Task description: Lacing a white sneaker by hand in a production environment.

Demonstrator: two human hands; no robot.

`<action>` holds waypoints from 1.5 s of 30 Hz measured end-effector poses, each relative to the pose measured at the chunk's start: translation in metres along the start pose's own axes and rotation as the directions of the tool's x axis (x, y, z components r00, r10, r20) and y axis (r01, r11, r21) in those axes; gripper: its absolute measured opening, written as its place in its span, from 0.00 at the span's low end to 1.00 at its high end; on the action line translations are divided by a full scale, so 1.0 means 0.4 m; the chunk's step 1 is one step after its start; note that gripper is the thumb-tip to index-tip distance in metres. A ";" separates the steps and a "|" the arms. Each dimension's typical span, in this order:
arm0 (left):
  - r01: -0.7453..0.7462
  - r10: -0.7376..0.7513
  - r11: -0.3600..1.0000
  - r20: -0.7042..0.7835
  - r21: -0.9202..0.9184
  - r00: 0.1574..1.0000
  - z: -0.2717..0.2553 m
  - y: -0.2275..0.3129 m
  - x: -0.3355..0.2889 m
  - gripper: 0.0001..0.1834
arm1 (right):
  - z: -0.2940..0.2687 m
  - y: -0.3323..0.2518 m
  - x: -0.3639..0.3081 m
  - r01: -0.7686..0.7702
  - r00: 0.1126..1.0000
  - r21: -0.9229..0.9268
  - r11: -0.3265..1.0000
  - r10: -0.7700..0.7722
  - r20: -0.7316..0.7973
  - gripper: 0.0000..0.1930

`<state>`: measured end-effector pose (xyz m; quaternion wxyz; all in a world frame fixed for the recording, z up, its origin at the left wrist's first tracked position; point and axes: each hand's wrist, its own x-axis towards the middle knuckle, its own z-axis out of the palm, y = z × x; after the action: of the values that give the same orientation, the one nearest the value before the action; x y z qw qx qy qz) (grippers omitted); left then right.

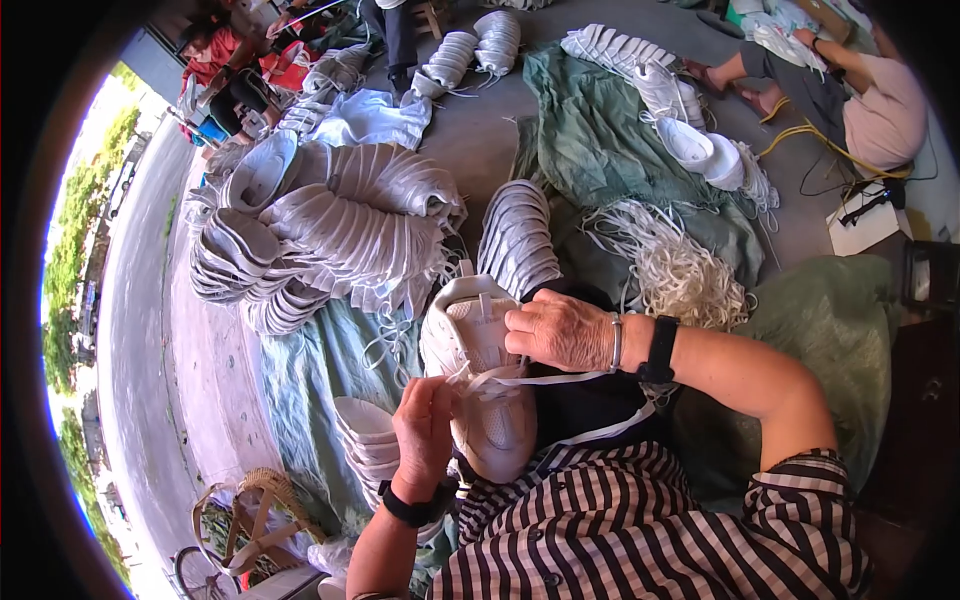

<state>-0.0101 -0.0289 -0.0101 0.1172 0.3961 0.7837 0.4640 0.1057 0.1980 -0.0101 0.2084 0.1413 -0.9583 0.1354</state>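
A white sneaker lies in front of my body, its toe pointing toward me and its heel away. A flat white shoelace crosses its upper and trails off to the right beneath my right wrist. My left hand is closed at the sneaker's left side, pinching the lace near the eyelets. Over the tongue, my right hand has its fingers curled onto the right edge of the upper; its fingertips are partly hidden. A loop of lace sticks out between the hands.
Nested stacks of shoe uppers pile up ahead on the left, and another stack stands beyond the sneaker. A heap of white laces lies to the right by a green sheet. Other people sit farther off.
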 end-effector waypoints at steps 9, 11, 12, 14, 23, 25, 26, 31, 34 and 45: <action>0.215 -0.185 0.923 0.120 -0.320 0.975 -0.008 -0.002 0.010 0.06 | -0.042 -0.008 0.055 -0.266 0.866 0.132 0.955 0.177 0.467 0.04; 0.169 -0.178 0.911 0.012 -0.375 0.984 0.007 0.002 0.011 0.07 | -0.038 -0.009 0.051 -0.194 0.877 0.100 0.976 0.126 0.464 0.04; 0.154 -0.177 0.913 -0.028 -0.378 0.984 0.005 0.001 0.012 0.07 | -0.035 -0.007 0.043 -0.126 0.883 0.085 0.988 0.072 0.464 0.04; 0.417 -0.339 0.753 0.242 -0.509 0.909 0.005 -0.004 0.011 0.09 | -0.020 0.001 0.028 -0.059 0.933 0.125 0.990 0.010 0.359 0.04; 0.381 -0.251 0.794 0.315 -0.474 0.915 -0.004 -0.026 0.008 0.11 | -0.017 0.002 0.038 -0.107 0.958 0.211 0.972 0.045 0.282 0.05; 0.376 -0.242 0.788 0.317 -0.487 0.917 -0.001 -0.023 0.005 0.10 | -0.023 -0.014 0.061 -0.304 0.843 0.075 0.950 0.231 0.487 0.05; 0.380 -0.238 0.760 0.317 -0.528 0.918 0.000 -0.021 0.004 0.10 | -0.024 -0.025 0.068 -0.299 0.850 0.081 0.951 0.227 0.476 0.05; 0.386 -0.254 0.727 0.300 -0.567 0.919 -0.004 -0.021 -0.003 0.11 | -0.004 -0.084 0.073 -0.392 0.804 -0.033 0.920 0.359 0.473 0.04; 0.403 -0.253 0.722 0.326 -0.563 0.911 -0.009 -0.028 -0.001 0.11 | -0.008 -0.085 0.083 -0.454 0.852 0.015 0.891 0.429 0.302 0.04; 0.524 -0.404 0.653 0.334 -0.547 0.852 -0.012 -0.018 0.015 0.11 | -0.049 0.039 0.076 -0.303 0.525 0.873 -0.381 0.698 0.487 0.07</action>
<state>-0.0204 -0.0295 -0.0124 0.4269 0.1614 0.6474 0.6104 0.0813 0.2120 0.0172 0.0893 -0.2466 -0.4579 0.8494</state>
